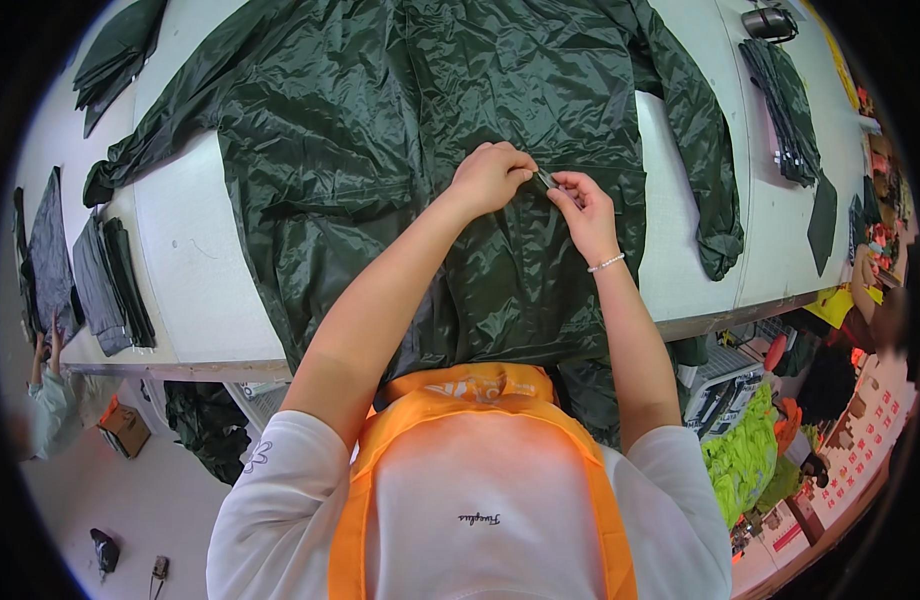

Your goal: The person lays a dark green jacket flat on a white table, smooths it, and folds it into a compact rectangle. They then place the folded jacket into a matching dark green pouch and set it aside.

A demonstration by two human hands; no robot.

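Observation:
A dark green shiny jacket [330, 130] lies spread on the white table, its sleeves out to both sides. Over its right front, near the pocket edge, my two hands meet. My left hand [492, 178] is closed in a pinch just above the cloth; what its fingertips hold is too small to make out. Between the fingers of my right hand [585, 208] sits a small metal tool that looks like thread snips [546, 180], its tip pointing towards the left fingertips.
Folded dark garments lie in stacks on the table [200, 270] at the left [115, 285] and right [783, 110]. A dark rounded object [769, 24] stands at the far right. Below the table are a cardboard box [125, 427] and yellow-green garments [745, 455]. Another person's hands [52, 340] show at far left.

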